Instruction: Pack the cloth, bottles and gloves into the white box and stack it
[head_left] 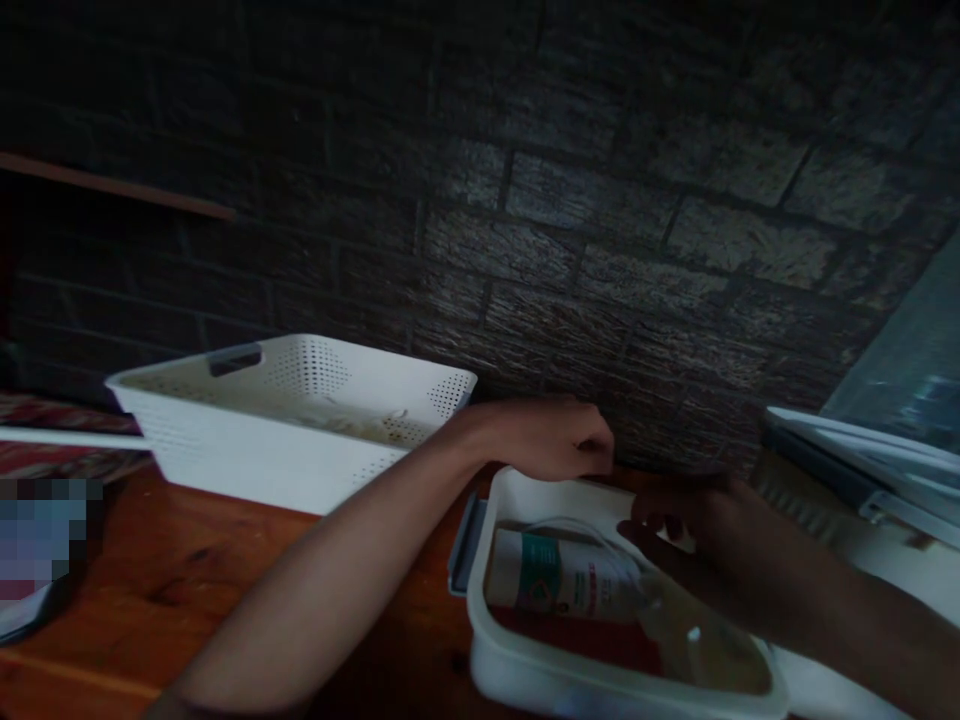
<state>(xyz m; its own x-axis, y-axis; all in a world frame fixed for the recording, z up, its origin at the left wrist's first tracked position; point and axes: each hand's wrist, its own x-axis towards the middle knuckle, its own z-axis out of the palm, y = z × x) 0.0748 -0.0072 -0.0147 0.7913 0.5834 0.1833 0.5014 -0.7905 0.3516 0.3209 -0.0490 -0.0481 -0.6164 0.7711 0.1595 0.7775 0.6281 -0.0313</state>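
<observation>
In the head view, a white rectangular plastic box with a grey clip sits lower right of centre, holding a white cylindrical bottle with a green band. The left hand curls near its back rim, the right hand over its right side; whether either grips anything I cannot tell. A careless left-arm swing might knock the white perforated plastic basket, left of centre.

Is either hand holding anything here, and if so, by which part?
It cannot be told: the left hand curls by the far rim of the white bin, its grasp hidden; the right hand, over the bin, is too shadowed.
</observation>
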